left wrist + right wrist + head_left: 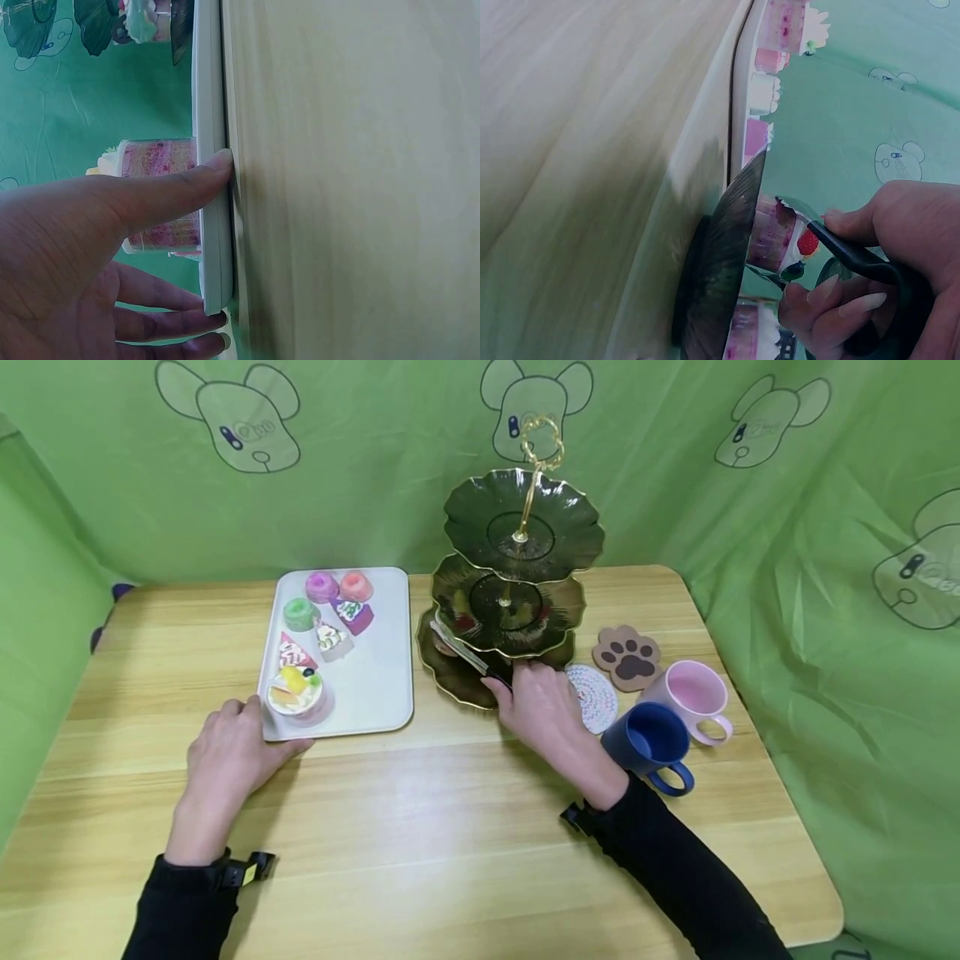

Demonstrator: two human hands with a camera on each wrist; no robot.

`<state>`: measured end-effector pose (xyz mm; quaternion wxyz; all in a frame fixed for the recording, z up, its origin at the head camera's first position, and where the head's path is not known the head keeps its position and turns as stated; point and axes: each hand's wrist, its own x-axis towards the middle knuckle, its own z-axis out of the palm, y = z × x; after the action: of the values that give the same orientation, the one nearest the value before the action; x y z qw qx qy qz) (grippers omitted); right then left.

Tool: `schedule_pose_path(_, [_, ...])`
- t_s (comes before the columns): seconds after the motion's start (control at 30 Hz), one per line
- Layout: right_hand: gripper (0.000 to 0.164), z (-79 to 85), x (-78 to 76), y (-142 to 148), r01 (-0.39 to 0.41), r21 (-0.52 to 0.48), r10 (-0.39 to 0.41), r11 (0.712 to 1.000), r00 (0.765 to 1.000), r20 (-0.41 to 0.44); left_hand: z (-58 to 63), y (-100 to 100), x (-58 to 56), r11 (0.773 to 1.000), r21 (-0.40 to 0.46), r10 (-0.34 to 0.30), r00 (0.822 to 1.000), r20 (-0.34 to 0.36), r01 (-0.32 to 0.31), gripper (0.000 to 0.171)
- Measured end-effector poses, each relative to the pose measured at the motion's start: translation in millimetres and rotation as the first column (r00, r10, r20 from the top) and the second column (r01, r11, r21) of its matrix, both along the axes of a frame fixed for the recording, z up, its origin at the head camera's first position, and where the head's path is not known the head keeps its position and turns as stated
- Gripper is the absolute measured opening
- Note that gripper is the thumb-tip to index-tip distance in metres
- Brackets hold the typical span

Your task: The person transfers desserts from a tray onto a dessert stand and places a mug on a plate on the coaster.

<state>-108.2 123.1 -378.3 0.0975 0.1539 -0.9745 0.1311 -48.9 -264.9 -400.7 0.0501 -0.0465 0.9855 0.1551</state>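
Observation:
My left hand point(231, 747) holds the near left corner of a white tray point(375, 668), thumb point(184, 191) along its front edge. A fruit-topped cake cup point(300, 693) stands at that corner, with toy cake slices and small ring cakes behind it. My right hand point(543, 706) grips black-handled tongs point(859, 251) at the lowest plate point(459, 683) of a three-tier stand point(525, 518). In the right wrist view, the tongs' metal ends lie about a strawberry-topped cake cup point(771, 232) over that plate; whether they squeeze it I cannot tell. The upper tiers partly hide this from the head view.
Right of the stand lie a round white coaster point(594, 700) and a brown paw-shaped coaster point(628, 658). A blue mug point(648, 739) and a pink mug point(693, 693) stand near my right forearm. Another cake cup point(744, 334) sits on the lowest plate. A green curtain surrounds the table.

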Motion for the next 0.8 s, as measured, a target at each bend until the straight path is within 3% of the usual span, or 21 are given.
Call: schedule_pose_path(0.8, [0.051,-4.7,2.3,8.5,0.03,-0.02,-0.029,0.999,0.999,0.019,-0.3,1.0,2.6,1.0,0.002,-0.003,1.0,-0.026,0.003,0.091])
